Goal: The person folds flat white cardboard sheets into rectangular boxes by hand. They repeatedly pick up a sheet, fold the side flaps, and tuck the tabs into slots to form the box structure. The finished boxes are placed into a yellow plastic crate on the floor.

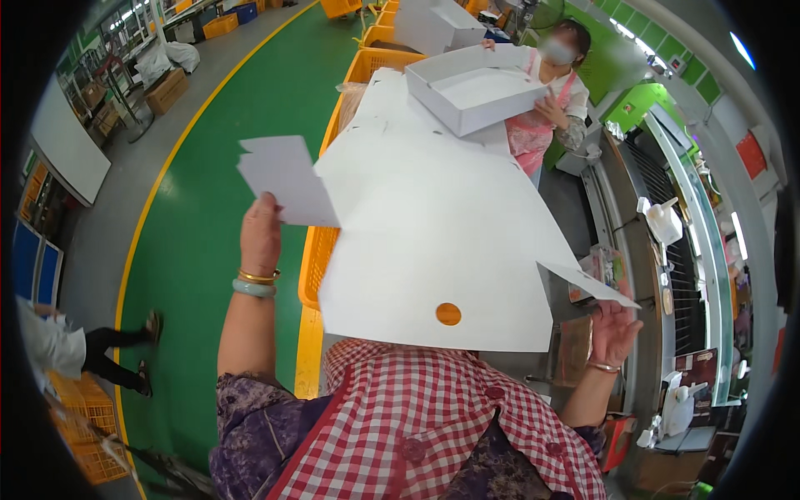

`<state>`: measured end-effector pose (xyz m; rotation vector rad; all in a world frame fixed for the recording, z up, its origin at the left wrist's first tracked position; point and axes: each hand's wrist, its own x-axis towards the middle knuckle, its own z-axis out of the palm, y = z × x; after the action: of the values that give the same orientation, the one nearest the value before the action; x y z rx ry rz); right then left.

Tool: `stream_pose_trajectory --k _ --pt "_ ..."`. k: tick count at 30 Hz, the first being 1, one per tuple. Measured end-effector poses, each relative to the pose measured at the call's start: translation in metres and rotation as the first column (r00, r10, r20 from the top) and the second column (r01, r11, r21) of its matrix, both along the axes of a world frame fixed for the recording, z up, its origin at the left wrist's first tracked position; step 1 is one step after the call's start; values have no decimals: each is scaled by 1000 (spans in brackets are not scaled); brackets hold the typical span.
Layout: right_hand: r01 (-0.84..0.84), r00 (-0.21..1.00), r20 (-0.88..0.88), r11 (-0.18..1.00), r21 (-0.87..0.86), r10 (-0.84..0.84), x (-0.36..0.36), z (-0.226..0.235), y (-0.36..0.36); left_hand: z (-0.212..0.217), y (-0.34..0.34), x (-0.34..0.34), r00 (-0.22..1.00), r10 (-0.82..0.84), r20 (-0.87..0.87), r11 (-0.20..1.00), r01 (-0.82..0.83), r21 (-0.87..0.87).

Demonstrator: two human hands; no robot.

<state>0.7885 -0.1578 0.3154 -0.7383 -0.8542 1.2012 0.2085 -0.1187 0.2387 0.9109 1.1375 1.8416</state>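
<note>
A large flat white cardboard sheet (442, 208) with cut side flaps stretches out in front of me, with a round hole near its close edge. Its left flap (287, 171) is pinched by my left hand (261, 233), thumb on the near face. On the other side, my right hand (615, 333) grips the raised right flap (587, 282) from below, its fingers partly hidden by it. Beyond the sheet's far end, a co-worker (554, 92) holds a white open cardboard box (479, 96) with folded-up walls.
Under the sheet's left side runs a yellow plastic crate (315, 262), mostly covered. More crates stand beyond it. At the right is a machine bench with white spray bottles (664, 221). Another person (92, 350) walks at the far left, on the green floor (192, 250).
</note>
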Motion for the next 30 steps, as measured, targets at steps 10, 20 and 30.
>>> stream_pose_trajectory --k 10,20,30 --pt "8 675 666 905 425 -319 41 2 21 44 -136 43 981 93 -173 988 -69 136" --pt "-286 744 637 958 30 202 -31 55 -20 133 -200 111 753 -149 -641 988 95 -119" --pt "-489 461 883 806 335 -88 -88 102 -29 177 -167 132 273 -200 -941 904 421 -70"
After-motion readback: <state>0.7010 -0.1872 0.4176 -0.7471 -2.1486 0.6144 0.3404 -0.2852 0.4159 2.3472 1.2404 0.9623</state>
